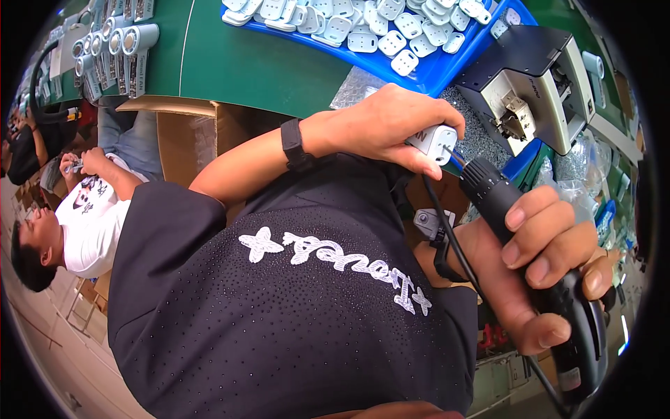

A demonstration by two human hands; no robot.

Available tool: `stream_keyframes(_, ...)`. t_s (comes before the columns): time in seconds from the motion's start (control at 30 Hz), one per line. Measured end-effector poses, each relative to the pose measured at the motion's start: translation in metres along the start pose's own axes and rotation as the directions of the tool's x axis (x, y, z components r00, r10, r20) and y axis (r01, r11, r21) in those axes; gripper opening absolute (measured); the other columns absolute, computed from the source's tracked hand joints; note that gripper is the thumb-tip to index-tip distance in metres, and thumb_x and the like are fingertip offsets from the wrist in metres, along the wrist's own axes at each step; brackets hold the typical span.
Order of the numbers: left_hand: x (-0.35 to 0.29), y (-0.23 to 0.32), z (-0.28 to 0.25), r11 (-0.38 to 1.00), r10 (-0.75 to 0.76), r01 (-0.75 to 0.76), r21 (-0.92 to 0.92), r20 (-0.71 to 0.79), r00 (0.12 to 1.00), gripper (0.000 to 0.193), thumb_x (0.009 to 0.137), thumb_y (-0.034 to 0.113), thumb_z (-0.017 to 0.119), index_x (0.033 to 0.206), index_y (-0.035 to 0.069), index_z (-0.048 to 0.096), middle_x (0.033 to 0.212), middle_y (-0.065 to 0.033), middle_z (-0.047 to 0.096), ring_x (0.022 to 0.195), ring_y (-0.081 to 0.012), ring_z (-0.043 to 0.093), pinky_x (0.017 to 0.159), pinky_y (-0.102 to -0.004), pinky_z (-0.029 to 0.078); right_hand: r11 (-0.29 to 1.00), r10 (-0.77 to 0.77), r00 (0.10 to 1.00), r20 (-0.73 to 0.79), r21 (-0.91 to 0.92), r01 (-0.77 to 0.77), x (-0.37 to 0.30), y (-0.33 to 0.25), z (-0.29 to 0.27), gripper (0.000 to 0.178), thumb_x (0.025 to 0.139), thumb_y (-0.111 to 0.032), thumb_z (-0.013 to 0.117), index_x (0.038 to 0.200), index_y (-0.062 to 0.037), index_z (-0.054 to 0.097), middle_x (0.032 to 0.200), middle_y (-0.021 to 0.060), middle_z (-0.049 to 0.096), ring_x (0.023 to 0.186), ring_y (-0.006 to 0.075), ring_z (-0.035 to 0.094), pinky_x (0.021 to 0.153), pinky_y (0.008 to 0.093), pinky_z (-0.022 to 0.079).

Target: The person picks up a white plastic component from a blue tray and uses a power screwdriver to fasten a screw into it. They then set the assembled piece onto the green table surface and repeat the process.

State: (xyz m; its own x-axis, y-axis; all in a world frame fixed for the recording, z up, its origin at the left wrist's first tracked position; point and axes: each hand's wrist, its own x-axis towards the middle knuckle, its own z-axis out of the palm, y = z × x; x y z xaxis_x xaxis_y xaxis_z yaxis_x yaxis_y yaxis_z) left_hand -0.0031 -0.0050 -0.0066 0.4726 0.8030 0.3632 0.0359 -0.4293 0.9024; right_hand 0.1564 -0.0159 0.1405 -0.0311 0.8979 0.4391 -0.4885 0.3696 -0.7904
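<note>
Nearest to the camera, as it seems, is the black screwdriver [490, 190], with the right hand [502, 272] wrapped around its body, fingers on one side and thumb on the other. Its thin bit [458, 160] points toward the blue tray [434, 85] and meets the holed face of a white block [438, 137]. This block is just in front of the tray's near corner, on the person's side. It is pinched between the thumb and the fingers of the left hand [387, 126].

Many white covers [363, 43] lie in the tray; a machine with a black top [516, 50] stands beside its right end.

Because the block seems to be held in the air by the left hand only, the turning of the bit could twist it in the pinch. If the bit stands crooked, it could slip, scratch the face or hit the left thumb, which is very near. Also the black cord [447, 223], farther from the tray, could catch on the right wrist.
</note>
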Motion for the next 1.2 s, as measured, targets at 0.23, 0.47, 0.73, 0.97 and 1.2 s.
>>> stream_keyframes(0.23, -0.001, 0.001, 0.001, 0.999, -0.006, 0.006, 0.033, -0.015, 1.0, 0.067, 0.075, 0.054, 0.08, 0.12, 0.009, 0.059, 0.1, -0.0091, 0.068, 0.087, -0.0288, 0.068, 0.073, -0.0357, 0.054, 0.964, -0.16, 0.985, -0.069, -0.227, 0.141, 0.016, -0.015, -0.04, 0.04, 0.089, -0.041, 0.067, 0.108, -0.0076, 0.057, 0.077, 0.0043, 0.055, 0.057, 0.0153, 0.05, 0.064, 0.0388, 0.045)
stream_keyframes(0.47, -0.005, -0.003, 0.005, 0.998, 0.041, -0.037, 0.053, -0.073, 0.996, 0.076, 0.075, 0.056, 0.08, 0.125, 0.006, 0.054, 0.102, -0.009, 0.068, 0.088, -0.0288, 0.07, 0.075, -0.035, 0.055, 0.885, -0.105, 0.967, -0.231, -0.466, -0.015, 0.041, 0.035, -0.087, 0.022, 0.086, -0.028, 0.063, 0.097, -0.0091, 0.061, 0.07, 0.0056, 0.057, 0.054, 0.0171, 0.051, 0.064, 0.0415, 0.047)
stream_keyframes(0.73, -0.004, -0.004, 0.003, 0.998, 0.059, -0.058, 0.03, -0.064, 0.996, 0.076, 0.075, 0.057, 0.08, 0.125, 0.005, 0.053, 0.101, -0.0112, 0.068, 0.088, -0.0285, 0.07, 0.074, -0.0345, 0.055, 0.993, 0.108, 0.994, -0.016, 0.058, -0.107, 0.024, -0.029, -0.034, 0.036, 0.077, -0.033, 0.069, 0.103, -0.0102, 0.058, 0.075, 0.0015, 0.056, 0.058, 0.0149, 0.05, 0.07, 0.0366, 0.041)
stream_keyframes(0.97, -0.005, -0.004, 0.003, 0.999, 0.03, -0.027, 0.034, -0.062, 0.998, 0.075, 0.075, 0.056, 0.08, 0.123, 0.005, 0.054, 0.101, -0.0108, 0.067, 0.086, -0.0287, 0.069, 0.073, -0.0353, 0.055, 0.985, 0.112, 0.992, 0.06, 0.124, -0.119, 0.038, -0.006, -0.028, 0.04, 0.074, -0.034, 0.069, 0.105, -0.0106, 0.057, 0.076, 0.001, 0.054, 0.06, 0.0138, 0.05, 0.07, 0.0357, 0.04)
stream_keyframes(1.2, -0.004, 0.0, 0.002, 0.996, 0.092, -0.09, 0.02, -0.117, 0.989, 0.072, 0.072, 0.044, 0.087, 0.121, 0.004, 0.054, 0.1, -0.0112, 0.067, 0.086, -0.0296, 0.068, 0.074, -0.0366, 0.055, 0.98, 0.141, 0.983, 0.121, 0.123, -0.156, 0.032, 0.003, -0.03, 0.039, 0.075, -0.032, 0.068, 0.105, -0.0103, 0.057, 0.076, 0.0016, 0.054, 0.06, 0.0138, 0.05, 0.069, 0.0352, 0.04)
